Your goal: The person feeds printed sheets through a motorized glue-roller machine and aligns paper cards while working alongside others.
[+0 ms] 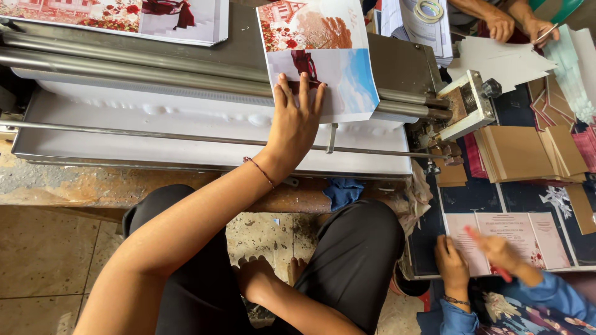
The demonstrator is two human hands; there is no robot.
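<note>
Left hand (297, 118): flat, fingers spread, pressing the printed sheet (320, 59), gripping nothing.
Right hand: hidden between the knees; state impossible to tell.
Printed sheet: lying across the rollers (155, 74) of the gluing machine (205, 139).
Best handling, likely: even pressure, edge square to rollers, fingertips clear.

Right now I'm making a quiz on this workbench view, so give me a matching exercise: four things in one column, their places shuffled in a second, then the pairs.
Things:
1. left hand
2. right hand
3. blue cloth
4. brown card stack

Places:
A. down between the knees, above the tiled floor
B. on the dark bench, right of the roller machine
C. flat on the printed sheet lying over the rollers
D. under the machine's front edge, by the right knee

Pairs: 1-C, 2-A, 3-D, 4-B
</note>
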